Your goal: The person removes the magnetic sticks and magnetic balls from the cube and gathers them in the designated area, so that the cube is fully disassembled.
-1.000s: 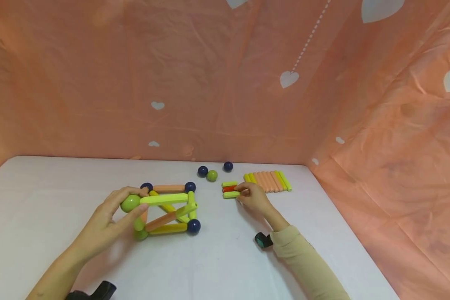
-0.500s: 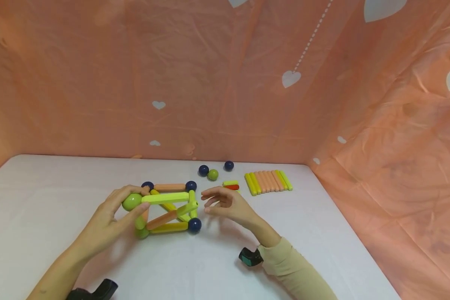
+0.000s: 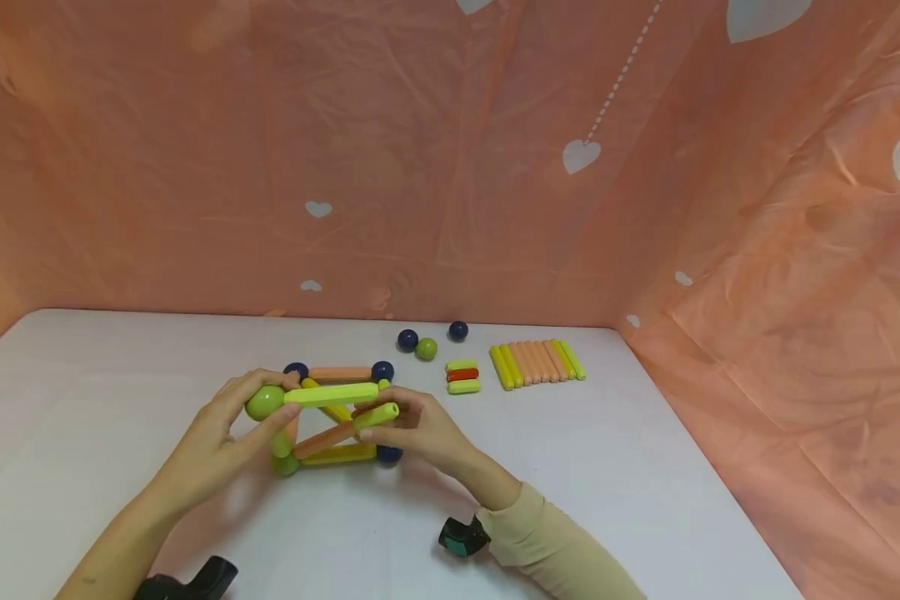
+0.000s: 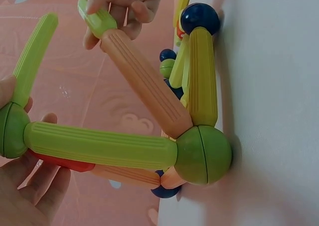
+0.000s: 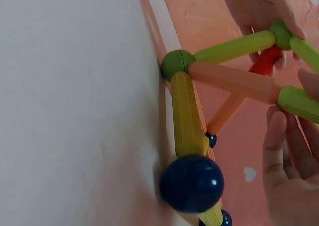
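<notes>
A frame of magnetic rods and balls stands on the white table, with navy balls at its corners and a green ball (image 4: 203,153) at the near left. My left hand (image 3: 217,446) holds the raised green ball (image 3: 263,402), from which a long lime rod (image 3: 332,395) sticks out to the right. In the left wrist view, a red rod (image 4: 65,162) runs down from that ball. My right hand (image 3: 431,429) pinches a short lime rod (image 3: 377,416) at the upper end of a slanting orange rod (image 4: 144,81). A yellow rod (image 5: 186,113) joins the bottom green ball to a navy ball (image 5: 192,183).
Behind lie two navy balls (image 3: 408,340) and a green ball (image 3: 426,349). Short lime and red rods (image 3: 462,376) lie right of the frame, beside a row of long yellow, orange and lime rods (image 3: 537,364). A pink cloth (image 3: 435,167) hangs behind the table.
My right hand has moved left from the short loose rods to the frame and now pinches the short lime rod there. The left hand stays on the raised green ball.
</notes>
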A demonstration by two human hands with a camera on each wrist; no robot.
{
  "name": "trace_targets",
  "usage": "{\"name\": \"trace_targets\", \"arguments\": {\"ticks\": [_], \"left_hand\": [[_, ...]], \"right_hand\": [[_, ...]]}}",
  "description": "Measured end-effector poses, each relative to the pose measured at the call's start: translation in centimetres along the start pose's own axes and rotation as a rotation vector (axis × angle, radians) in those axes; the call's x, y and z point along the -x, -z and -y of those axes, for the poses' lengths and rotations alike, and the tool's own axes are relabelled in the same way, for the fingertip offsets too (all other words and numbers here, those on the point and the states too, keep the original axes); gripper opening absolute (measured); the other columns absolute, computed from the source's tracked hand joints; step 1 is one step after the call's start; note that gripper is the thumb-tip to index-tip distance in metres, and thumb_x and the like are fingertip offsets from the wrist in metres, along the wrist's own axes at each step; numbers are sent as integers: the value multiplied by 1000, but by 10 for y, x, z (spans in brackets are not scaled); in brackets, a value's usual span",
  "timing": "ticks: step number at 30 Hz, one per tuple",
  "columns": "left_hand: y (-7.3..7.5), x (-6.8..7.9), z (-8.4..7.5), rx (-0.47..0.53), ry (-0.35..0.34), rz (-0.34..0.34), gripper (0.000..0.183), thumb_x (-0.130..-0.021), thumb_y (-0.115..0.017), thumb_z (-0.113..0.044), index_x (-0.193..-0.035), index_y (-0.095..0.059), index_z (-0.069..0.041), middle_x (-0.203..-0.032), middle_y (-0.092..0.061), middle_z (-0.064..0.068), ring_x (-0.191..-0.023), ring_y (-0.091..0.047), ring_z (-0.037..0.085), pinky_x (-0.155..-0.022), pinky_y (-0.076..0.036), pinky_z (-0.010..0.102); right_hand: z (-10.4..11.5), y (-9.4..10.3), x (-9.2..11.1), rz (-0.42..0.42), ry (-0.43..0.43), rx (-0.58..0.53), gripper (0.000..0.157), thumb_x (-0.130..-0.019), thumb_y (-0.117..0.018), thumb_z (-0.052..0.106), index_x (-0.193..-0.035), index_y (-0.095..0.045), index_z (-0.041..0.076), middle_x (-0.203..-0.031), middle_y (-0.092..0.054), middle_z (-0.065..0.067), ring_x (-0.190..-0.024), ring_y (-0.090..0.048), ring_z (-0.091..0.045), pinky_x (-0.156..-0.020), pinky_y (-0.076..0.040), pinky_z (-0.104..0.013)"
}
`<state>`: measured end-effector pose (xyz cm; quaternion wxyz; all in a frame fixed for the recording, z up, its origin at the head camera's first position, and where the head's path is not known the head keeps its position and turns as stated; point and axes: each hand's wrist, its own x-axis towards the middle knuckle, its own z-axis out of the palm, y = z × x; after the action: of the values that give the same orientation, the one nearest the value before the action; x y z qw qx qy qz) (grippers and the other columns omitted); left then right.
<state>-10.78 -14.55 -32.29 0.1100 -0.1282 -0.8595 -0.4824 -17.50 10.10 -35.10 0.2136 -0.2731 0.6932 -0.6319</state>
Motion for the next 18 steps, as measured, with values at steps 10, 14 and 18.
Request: {"name": "trace_targets", "arguments": {"ticks": [10,14,18], "left_hand": [[0,1,-1,-8,7,-15,23,-94,-62,-23,-117,-60,-19,-128,-56,8,-117,-40,10,-95,-33,60],[0,1,0,-12,-2,-19,22,-94,-62,-22,-116,-61,-19,-127,-57,7,-116,-40,8,-95,-33,60],[0,0,0,-8,-6,-14,21,-94,-62,-22,-115,-61,-19,-128,-57,7,-117,-40,11,-95,-33,61]], "right_hand": [[-6,-1,1,0,57,-29,34,-98,-54,13,-121,-49,-11,-111,-56,-36,-84,-60,-7,-75,-52,-20],[-7,7,5,-19,61,-35,38,-101,-49,17,-132,-44,-4,-111,-53,-35,-88,-63,-9,-78,-53,-23],[-7,25,13,-108,33,76,41,-100,-52,14,-137,-44,2,-106,-56,-27,-91,-66,-23,-77,-52,-25]]}}
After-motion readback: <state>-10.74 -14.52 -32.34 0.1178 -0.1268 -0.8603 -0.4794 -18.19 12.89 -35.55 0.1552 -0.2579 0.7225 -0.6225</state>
